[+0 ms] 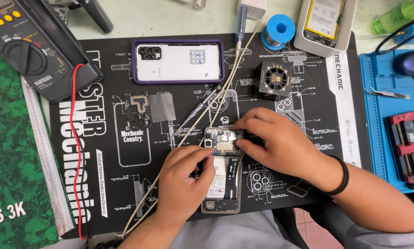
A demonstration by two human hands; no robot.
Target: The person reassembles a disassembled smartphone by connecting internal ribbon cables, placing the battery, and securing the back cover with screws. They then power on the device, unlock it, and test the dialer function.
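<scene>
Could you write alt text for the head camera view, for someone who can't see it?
Seen from above, a person's left hand and right hand touch an opened phone lying on a black work mat. Beyond it lie a white back cover in a purple case and a screwdriver, with a multimeter at the far left.

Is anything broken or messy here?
The phone under both hands has no back cover, so its battery and circuit board show. Loose parts lie on the black mat to the left. A pale cable runs slantwise across the mat and a screwdriver. Nothing looks spilled.
</scene>
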